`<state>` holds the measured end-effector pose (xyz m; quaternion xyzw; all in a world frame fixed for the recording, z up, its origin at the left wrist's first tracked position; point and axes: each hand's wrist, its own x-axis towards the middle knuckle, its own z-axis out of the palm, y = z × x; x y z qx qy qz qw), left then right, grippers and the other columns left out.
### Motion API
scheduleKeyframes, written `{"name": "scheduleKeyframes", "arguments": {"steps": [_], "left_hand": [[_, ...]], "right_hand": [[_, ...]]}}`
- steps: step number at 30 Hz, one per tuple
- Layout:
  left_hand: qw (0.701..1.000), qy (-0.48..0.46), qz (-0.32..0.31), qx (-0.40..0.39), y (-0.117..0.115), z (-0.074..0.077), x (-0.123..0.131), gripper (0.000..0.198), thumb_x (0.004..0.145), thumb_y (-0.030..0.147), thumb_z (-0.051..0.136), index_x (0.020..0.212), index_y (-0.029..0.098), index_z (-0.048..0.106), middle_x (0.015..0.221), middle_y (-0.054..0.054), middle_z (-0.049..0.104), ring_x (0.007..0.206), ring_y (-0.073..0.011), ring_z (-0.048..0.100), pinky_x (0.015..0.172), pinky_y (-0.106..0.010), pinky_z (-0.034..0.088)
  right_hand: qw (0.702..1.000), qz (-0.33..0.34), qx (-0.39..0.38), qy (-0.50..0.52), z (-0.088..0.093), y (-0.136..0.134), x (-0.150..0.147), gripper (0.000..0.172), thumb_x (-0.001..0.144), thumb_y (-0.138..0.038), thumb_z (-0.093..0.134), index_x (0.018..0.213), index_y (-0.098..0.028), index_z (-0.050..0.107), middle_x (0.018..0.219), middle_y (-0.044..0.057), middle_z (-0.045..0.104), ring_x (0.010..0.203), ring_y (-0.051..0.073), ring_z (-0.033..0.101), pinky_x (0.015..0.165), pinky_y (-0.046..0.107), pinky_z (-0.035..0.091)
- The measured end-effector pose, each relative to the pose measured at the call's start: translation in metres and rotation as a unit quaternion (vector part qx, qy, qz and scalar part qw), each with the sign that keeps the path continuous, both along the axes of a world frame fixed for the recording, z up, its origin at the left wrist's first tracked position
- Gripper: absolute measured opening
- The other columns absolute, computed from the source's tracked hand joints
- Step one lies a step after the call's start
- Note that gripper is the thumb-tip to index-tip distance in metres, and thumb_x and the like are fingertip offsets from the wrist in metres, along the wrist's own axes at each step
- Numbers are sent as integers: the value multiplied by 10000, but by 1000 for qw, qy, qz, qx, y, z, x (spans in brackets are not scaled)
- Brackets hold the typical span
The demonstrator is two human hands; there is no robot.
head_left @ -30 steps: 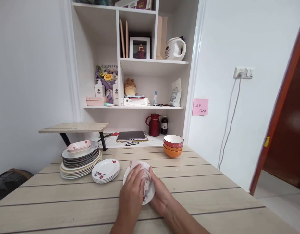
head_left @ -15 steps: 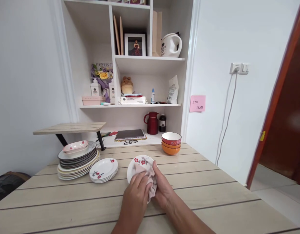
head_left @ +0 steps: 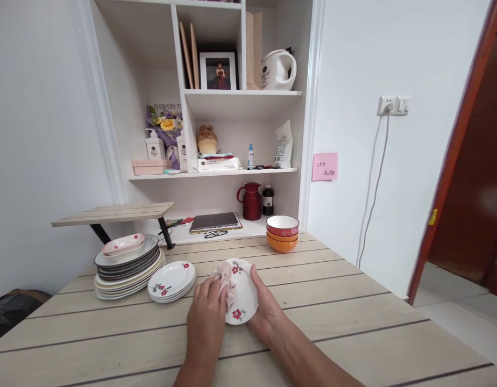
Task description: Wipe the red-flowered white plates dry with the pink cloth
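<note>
Our right hand clamps the rim of the flowered plate, tilted just above the desk. Our left hand, closed on a cloth, presses it on the plate's left part — wiping looks about halfway, we judge. For the small stack and the big stack beside — 2 piles — we cannot tell.

Curled left hand beside right hand
</note>
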<state>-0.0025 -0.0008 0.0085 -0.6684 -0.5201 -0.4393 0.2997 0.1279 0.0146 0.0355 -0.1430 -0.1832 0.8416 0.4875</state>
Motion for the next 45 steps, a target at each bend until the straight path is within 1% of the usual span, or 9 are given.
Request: {"name": "scheduleKeyframes", "arguments": {"steps": [6,9,15,18,24,29,37,42,45], "left_hand": [[991,52,-125,-13,-15,1,32,184,939,262,457,1013,206,615,982,-61,658,897,-193,627,770,-326,550],[988,52,-148,-1,-12,2,31,198,943,244,449,1051,190,605,1030,-71,646,950,-185,621,809,-312,543],[997,-64,4,-36,3,5,1,229,943,264,436,1035,167,622,1024,-87,623,961,-225,605,822,-380,536],[994,-76,23,-75,5,2,-5,223,935,257,447,1030,169,628,1006,-80,621,948,-230,600,823,-395,533],[993,-29,-69,-94,-3,-4,13,164,903,204,503,1010,187,626,986,-64,624,925,-209,610,776,-345,545],[982,18,-148,-114,-8,-6,29,179,862,154,553,1018,209,621,996,-49,634,909,-203,616,757,-335,554],[994,-74,-69,-38,-2,-1,10,207,908,207,493,1078,206,611,1043,-79,589,988,-223,594,838,-387,537],[981,-130,-125,-69,-5,3,8,450,870,298,582,1303,251,469,1215,-97,483,1148,-245,531,929,-418,504],[985,-123,-111,-48,-5,4,9,588,843,367,619,1372,260,388,1318,-129,409,1241,-286,457,982,-486,459]], "right_hand": [[999,14,-33,-28,6,-1,9,617,832,-627,529,1030,-56,655,863,132,737,765,191,685,649,258,525],[998,12,-20,-51,5,-5,4,514,826,-557,597,978,-71,668,826,105,735,740,168,682,665,236,524],[999,-12,22,-47,-5,-6,-15,413,867,-459,589,1054,-98,657,893,106,745,860,215,687,813,321,514],[999,-9,-7,-40,-5,-2,-12,479,879,-500,545,1106,-89,640,912,118,744,865,234,686,821,353,511],[999,-9,-30,1,-3,8,5,550,882,-574,485,1111,-95,629,893,114,737,745,204,678,684,314,523],[996,9,-61,-57,-6,9,6,552,823,-597,569,986,-77,652,774,102,724,654,179,666,540,241,492],[1000,14,-13,-17,-7,-3,-9,473,883,-476,560,1108,-66,634,948,124,737,844,195,689,797,295,524],[1000,26,10,7,-8,0,-7,540,885,-541,511,1174,-98,618,1075,127,715,997,229,662,904,347,488],[999,20,7,25,-4,4,0,602,883,-590,467,1200,-97,602,1109,143,703,1025,244,652,901,376,486]]}}
